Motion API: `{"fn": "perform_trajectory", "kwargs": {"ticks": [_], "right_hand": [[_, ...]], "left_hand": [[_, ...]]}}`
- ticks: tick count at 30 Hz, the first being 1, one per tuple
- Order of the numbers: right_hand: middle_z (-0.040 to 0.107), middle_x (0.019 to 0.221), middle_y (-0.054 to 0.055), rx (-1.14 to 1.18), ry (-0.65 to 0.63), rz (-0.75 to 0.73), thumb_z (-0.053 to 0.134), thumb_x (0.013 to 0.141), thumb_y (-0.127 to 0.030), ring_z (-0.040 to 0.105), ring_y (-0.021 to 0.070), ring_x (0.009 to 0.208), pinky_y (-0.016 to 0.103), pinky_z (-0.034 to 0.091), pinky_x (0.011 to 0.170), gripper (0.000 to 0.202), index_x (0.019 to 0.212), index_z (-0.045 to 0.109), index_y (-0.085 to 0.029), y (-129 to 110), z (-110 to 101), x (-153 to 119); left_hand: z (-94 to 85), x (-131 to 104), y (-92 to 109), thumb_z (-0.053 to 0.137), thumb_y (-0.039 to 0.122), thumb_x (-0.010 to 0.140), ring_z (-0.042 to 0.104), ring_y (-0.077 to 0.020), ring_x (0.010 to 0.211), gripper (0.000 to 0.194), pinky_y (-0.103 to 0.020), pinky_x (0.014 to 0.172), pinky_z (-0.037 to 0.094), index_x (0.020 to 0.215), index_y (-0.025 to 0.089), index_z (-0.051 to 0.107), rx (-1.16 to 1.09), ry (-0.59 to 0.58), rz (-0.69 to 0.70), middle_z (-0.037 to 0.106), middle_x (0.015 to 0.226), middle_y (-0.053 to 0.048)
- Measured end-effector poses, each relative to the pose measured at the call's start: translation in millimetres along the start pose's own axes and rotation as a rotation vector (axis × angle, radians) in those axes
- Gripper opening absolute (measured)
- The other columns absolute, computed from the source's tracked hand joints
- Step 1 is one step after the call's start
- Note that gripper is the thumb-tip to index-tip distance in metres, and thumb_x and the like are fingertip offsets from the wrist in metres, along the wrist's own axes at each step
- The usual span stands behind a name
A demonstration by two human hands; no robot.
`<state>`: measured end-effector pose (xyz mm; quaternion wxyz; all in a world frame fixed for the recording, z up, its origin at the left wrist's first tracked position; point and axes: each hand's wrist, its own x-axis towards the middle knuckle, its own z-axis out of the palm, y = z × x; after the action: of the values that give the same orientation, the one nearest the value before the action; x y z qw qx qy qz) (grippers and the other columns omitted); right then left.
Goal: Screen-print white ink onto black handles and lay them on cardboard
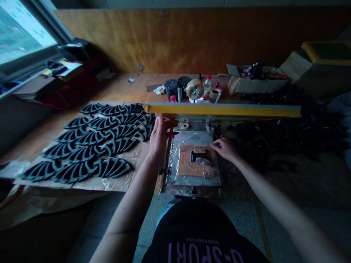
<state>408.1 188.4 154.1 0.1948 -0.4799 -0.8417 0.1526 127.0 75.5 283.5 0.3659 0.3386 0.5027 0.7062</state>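
Observation:
My left hand (160, 135) is raised just below the left end of a yellow-edged frame (222, 109), its fingers apart and nothing visibly held. A black curved piece (201, 157) lies on a brown board (185, 166), which rests on a grey metal plate (196, 137). Beside the board's upper right corner, my right hand (225, 148) has its fingertips pinched together; whatever is between them is too small to make out. The frame is lifted above the far end of the plate.
Rows of black curved pieces (106, 137) cover cardboard at the left. A dark heap (290, 137) spreads at the right. Behind the frame are black tubs (171, 87), a tape roll (194, 90), a bottle (207, 84) and an open carton (256, 84).

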Motion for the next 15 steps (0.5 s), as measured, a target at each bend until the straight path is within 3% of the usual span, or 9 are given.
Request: {"fn": "perform_trajectory", "kwargs": {"ticks": [3,5,7,9,12,14,15], "right_hand": [[0.065,0.101,0.012,-0.147,-0.189,-0.096,0.065,0.086,-0.034,0.058,0.0237,0.099,0.034,0.044,0.089,0.019,0.086,0.064,-0.015,-34,34,-30],[0.066,0.099,0.014,-0.172,-0.233,-0.015,0.058,0.091,-0.026,0.060,0.0234,0.097,0.032,0.044,0.087,0.013,0.092,0.062,-0.013,-59,43,-42],[0.066,0.094,0.013,-0.114,-0.231,0.074,0.052,0.095,-0.023,0.062,0.0221,0.090,0.031,0.045,0.080,0.012,0.096,0.059,-0.013,-82,46,-54],[0.065,0.092,0.012,-0.004,-0.203,0.000,0.051,0.095,-0.023,0.062,0.0210,0.089,0.030,0.046,0.078,0.011,0.094,0.058,-0.015,-100,48,-64],[0.065,0.095,0.008,0.188,-0.163,-0.269,0.050,0.095,-0.020,0.061,0.0184,0.092,0.029,0.047,0.083,0.009,0.090,0.058,-0.018,-98,47,-61],[0.066,0.098,0.007,0.231,-0.045,-0.252,0.045,0.094,-0.015,0.061,0.0185,0.095,0.031,0.048,0.086,0.016,0.096,0.061,-0.020,-65,39,-42],[0.066,0.101,0.008,0.193,0.058,-0.153,0.042,0.093,-0.012,0.061,0.0200,0.097,0.034,0.048,0.088,0.022,0.101,0.061,-0.019,-41,33,-28]], "left_hand": [[9.0,-16,-17,0.047,0.064,0.087,0.067,-0.0160,0.081,0.051,-0.025,0.062,0.054,0.115,0.021,0.054,-0.060,0.089,-0.070,0.070,0.098,-0.008],[10.2,-47,-43,0.054,0.065,0.083,0.068,-0.0182,0.077,0.057,-0.027,0.059,0.054,0.117,0.019,0.053,-0.044,0.008,-0.340,0.071,0.102,-0.012],[10.3,-85,-73,0.059,0.067,0.078,0.070,-0.0249,0.082,0.064,-0.032,0.059,0.055,0.117,0.016,0.055,-0.005,-0.194,-0.731,0.070,0.107,-0.018],[8.8,-118,-98,0.057,0.070,0.078,0.069,-0.0291,0.093,0.064,-0.037,0.067,0.057,0.112,0.016,0.058,-0.057,-0.265,-0.902,0.069,0.112,-0.020],[-8.6,-134,-114,0.054,0.069,0.079,0.070,-0.0263,0.089,0.058,-0.037,0.072,0.056,0.101,0.015,0.059,-0.093,-0.183,-0.833,0.070,0.105,-0.017],[-40.2,-121,-114,0.053,0.069,0.079,0.069,-0.0222,0.072,0.057,-0.034,0.065,0.055,0.096,0.015,0.058,0.087,-0.094,-0.724,0.071,0.092,-0.013],[-62.3,-112,-113,0.049,0.071,0.080,0.067,-0.0209,0.065,0.058,-0.033,0.061,0.054,0.094,0.015,0.057,0.238,-0.045,-0.668,0.071,0.085,-0.011]]}}
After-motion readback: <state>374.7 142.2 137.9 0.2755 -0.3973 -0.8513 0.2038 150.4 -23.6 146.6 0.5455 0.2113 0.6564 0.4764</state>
